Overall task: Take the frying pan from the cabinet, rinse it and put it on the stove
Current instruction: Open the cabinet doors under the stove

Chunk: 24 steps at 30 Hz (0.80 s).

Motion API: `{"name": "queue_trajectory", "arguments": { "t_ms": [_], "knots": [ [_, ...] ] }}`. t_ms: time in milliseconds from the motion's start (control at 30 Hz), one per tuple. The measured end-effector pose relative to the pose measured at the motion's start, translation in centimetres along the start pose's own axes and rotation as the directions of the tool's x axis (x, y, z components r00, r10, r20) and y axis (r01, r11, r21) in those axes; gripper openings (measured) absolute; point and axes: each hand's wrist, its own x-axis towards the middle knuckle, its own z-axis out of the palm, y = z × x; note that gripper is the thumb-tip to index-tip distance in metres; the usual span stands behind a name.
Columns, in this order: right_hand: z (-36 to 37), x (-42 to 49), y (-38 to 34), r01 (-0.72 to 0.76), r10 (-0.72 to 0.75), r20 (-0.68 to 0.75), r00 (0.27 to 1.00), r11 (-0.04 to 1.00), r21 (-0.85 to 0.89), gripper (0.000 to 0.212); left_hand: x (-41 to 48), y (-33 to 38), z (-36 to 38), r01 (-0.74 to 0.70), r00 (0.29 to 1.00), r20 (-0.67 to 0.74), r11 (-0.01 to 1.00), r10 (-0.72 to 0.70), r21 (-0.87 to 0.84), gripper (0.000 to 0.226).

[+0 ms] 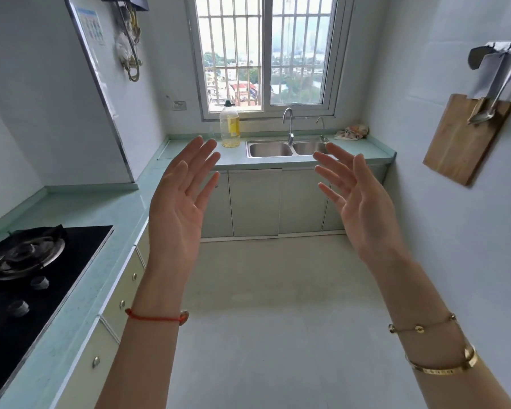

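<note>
Plainly, the left hand [176, 211] and right hand [366, 214] hover apart, fingers straight, holding nothing. A black glass gas stove [80, 246] sits at the pale green worktop's [115, 208] near left end. The cream cabinet doors [254, 202] are closed; I cannot tell where the frying pan is.

Black glass gas stove [80, 240] at lower L, cabinet doors [254, 202] shut below twin steel sink [269, 149]

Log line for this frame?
left hand: open, empty; right hand: open, empty; frying pan: not visible; black gas stove: no pan
</note>
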Motion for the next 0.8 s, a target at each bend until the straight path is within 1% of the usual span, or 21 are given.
{"name": "queue_trajectory", "arguments": {
  "t_ms": [133,267,467,800],
  "knots": [
    [-0.1,2.9,1.3,0.007,-0.007,-0.005,1.0,1.0,-0.001,0.049,2.9,-1.5,-0.8,0.007,1.0,0.028,1.0,-0.007,-0.012,0.049],
    [-1.0,4.8,3.1,-0.002,0.001,-0.028,1.0,1.0,-0.011,0.046,5.3,-3.8,-1.5,0.058,0.997,0.05,0.998,-0.057,-0.019,0.05],
    [-2.9,7.3,5.4,-0.032,0.033,-0.081,0.996,0.999,0.003,0.043,8.3,-7.6,-1.8,0.132,0.991,0.04,0.991,-0.131,-0.031,0.047],
    [-8.0,15.0,7.9,-0.05,0.052,-0.126,0.991,0.998,0.024,0.045,15.8,-15.0,0.9,0.181,0.983,0.028,0.983,-0.18,-0.043,0.045]
  ]
}}
